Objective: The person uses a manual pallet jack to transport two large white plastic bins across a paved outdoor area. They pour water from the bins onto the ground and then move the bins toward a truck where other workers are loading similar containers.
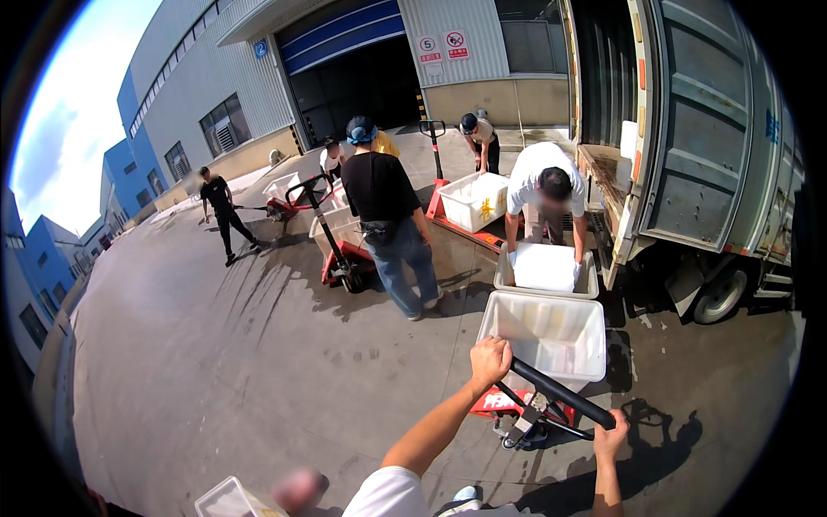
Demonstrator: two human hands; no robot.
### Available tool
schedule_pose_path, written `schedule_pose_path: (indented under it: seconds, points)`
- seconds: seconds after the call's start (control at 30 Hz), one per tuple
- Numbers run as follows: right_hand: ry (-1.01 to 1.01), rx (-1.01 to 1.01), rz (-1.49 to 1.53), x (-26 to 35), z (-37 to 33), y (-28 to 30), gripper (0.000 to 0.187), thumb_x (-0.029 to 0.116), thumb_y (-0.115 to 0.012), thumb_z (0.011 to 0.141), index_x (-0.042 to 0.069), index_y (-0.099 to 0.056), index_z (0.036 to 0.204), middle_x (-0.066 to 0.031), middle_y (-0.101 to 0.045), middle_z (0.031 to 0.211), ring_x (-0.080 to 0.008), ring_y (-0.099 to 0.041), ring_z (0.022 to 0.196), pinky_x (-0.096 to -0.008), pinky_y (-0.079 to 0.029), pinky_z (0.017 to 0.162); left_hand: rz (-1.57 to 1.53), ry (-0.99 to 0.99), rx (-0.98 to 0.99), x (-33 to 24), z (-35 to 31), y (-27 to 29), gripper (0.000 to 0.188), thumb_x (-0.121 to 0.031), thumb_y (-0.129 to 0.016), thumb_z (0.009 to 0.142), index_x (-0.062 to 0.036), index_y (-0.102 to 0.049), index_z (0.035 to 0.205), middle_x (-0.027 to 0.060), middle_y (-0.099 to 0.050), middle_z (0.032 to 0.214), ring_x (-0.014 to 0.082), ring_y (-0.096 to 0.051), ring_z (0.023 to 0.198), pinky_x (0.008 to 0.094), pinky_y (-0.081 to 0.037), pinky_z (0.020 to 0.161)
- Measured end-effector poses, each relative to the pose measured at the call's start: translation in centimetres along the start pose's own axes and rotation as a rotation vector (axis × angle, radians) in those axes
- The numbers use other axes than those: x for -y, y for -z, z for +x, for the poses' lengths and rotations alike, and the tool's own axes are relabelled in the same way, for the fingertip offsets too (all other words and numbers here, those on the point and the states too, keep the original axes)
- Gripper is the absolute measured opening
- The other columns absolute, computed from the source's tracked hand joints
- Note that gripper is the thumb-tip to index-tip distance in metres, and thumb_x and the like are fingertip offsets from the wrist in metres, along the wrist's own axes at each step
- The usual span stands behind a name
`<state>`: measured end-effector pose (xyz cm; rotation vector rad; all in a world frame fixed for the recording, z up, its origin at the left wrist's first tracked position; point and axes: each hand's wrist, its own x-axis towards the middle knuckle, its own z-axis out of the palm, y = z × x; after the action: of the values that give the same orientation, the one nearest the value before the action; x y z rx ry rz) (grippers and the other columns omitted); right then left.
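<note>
Both my hands are closed on the black handle point(560, 392) of a red hand pallet truck point(520, 428). My left hand point(491, 360) wraps around the handle's left end, and my right hand point(610, 434) grips the right end. In front of the handle, an open white plastic tub point(593, 332) rides on the truck. Just beyond it stands a second tub point(589, 283). A person in a white shirt point(544, 172) bends over that one, both gloved hands at a white block point(544, 266) in it.
To the right stands a truck with an open container door point(699, 129) and a rear wheel point(721, 295). Left of centre, a person in black point(383, 185) stands by another pallet truck point(332, 237). Farther back are a loaded white tub point(474, 202) and several people. A tub corner point(228, 500) shows at lower left.
</note>
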<state>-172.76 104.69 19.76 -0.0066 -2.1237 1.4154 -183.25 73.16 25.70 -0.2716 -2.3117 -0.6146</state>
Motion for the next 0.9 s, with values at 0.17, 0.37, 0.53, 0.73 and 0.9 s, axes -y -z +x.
schedule_pose_path:
  seconds: [0.17,0.37,0.53,0.73,0.9]
  points:
    - [0.038,-0.018,0.002,-0.1,0.0,0.1,0.014,0.003,-0.062,0.065,-0.001,-0.056,0.078,-0.0145,-0.055,0.066,-0.0303,-0.056,0.062,-0.0373,-0.045,0.061,-0.007,0.002,-0.020,-0.2,0.0,-0.1,0.023,-0.017,-0.054,0.080,-0.0060,-0.053,0.060,0.0105,-0.055,0.064,0.0308,-0.054,0.064,0.0422,-0.044,0.058]
    - [0.012,-0.014,0.025,-0.6,-0.4,0.0,0.016,0.003,-0.062,0.064,-0.001,-0.056,0.079,-0.0139,-0.055,0.066,-0.0293,-0.056,0.063,-0.0367,-0.045,0.062,-0.009,0.004,-0.019,0.0,-0.1,0.0,0.023,-0.017,-0.054,0.080,-0.0060,-0.053,0.060,0.0108,-0.056,0.065,0.0314,-0.055,0.064,0.0428,-0.044,0.058]
    - [-0.006,0.050,0.025,0.0,0.2,0.2,0.017,0.003,-0.061,0.064,-0.001,-0.057,0.080,-0.0132,-0.056,0.066,-0.0257,-0.057,0.063,-0.0355,-0.045,0.063,0.010,0.014,-0.014,0.1,-0.2,-0.1,0.023,-0.016,-0.054,0.080,-0.0057,-0.053,0.060,0.0111,-0.056,0.065,0.0319,-0.055,0.064,0.0433,-0.044,0.058]
    - [0.031,0.016,0.009,-0.4,0.1,0.1,0.018,0.004,-0.063,0.065,-0.002,-0.057,0.081,-0.0122,-0.055,0.065,-0.0233,-0.056,0.063,-0.0339,-0.046,0.063,-0.002,0.024,-0.017,-0.3,0.0,0.0,0.023,-0.016,-0.054,0.080,-0.0052,-0.053,0.060,0.0112,-0.057,0.065,0.0319,-0.055,0.063,0.0432,-0.044,0.058]
    - [0.001,0.035,0.019,0.2,-0.1,0.3,0.016,0.003,-0.065,0.067,-0.002,-0.058,0.080,-0.0118,-0.057,0.067,-0.0237,-0.057,0.064,-0.0343,-0.046,0.064,-0.002,0.023,-0.033,-0.2,-0.4,0.2,0.023,-0.016,-0.054,0.080,-0.0053,-0.053,0.060,0.0111,-0.057,0.065,0.0318,-0.055,0.064,0.0431,-0.045,0.058]
